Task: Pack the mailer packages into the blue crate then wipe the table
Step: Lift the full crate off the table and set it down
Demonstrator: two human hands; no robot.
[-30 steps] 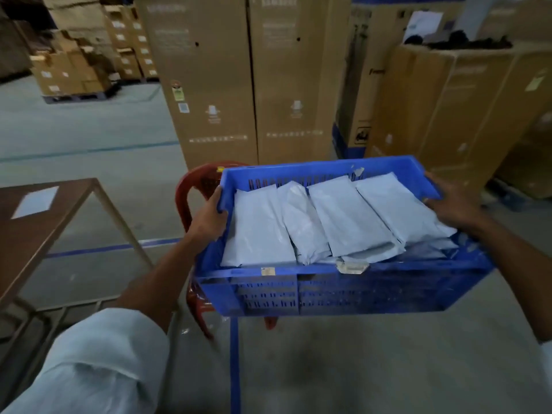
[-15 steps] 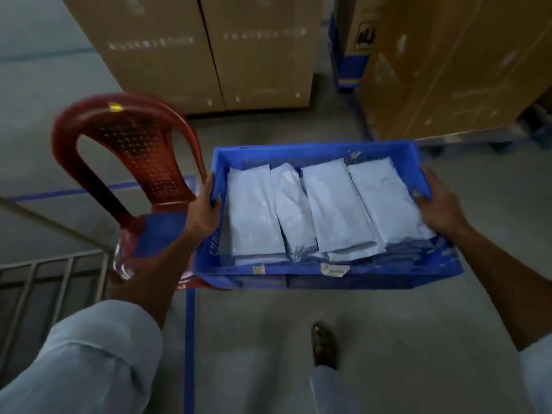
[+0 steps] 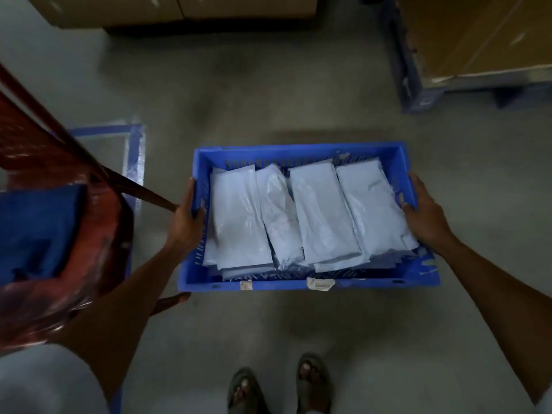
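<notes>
Lowered from chest height since a moment ago, the blue crate now hangs just above the concrete floor, beside the red chair. Left hand and right hand curl fingers over its end walls, mailer packages lying inside. Packing looks finished; next, set it down level, release, then wipe the table.

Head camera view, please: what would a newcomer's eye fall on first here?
First, the blue crate at centre, filled with pale mailer packages lying side by side. The left hand and right hand grip its two short ends, over a grey concrete floor. At the left edge stands a red plastic chair with a blue cloth on its seat.
</notes>
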